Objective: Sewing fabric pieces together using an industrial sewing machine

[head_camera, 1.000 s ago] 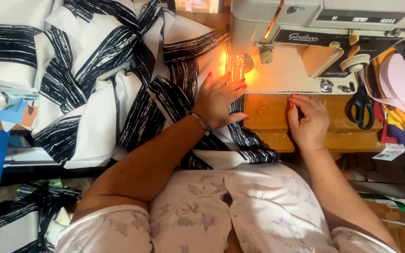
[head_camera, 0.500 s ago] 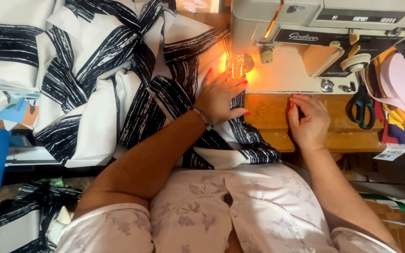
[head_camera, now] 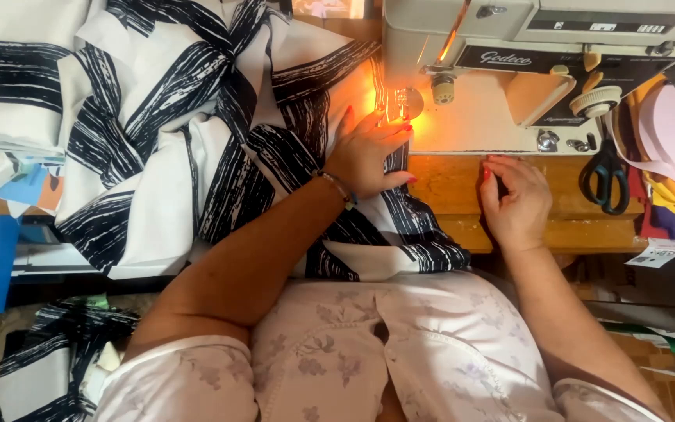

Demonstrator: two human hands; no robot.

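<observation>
Fingers point(head_camera: 384, 137) of the left hand point(head_camera: 365, 160) lie spread flat on the striped fabric point(head_camera: 197, 156), close to the needle point(head_camera: 400, 105); a slip risks a puncture. Right hand point(head_camera: 517, 199) rests loosely curled, holding nothing, on the wooden table point(head_camera: 447, 187).

bare forearms, red-painted nails on the left hand point(head_camera: 369, 152) and right hand point(head_camera: 516, 202), a thin bracelet point(head_camera: 337, 187), pale floral short-sleeved garment point(head_camera: 369, 352) at lower centre.
</observation>
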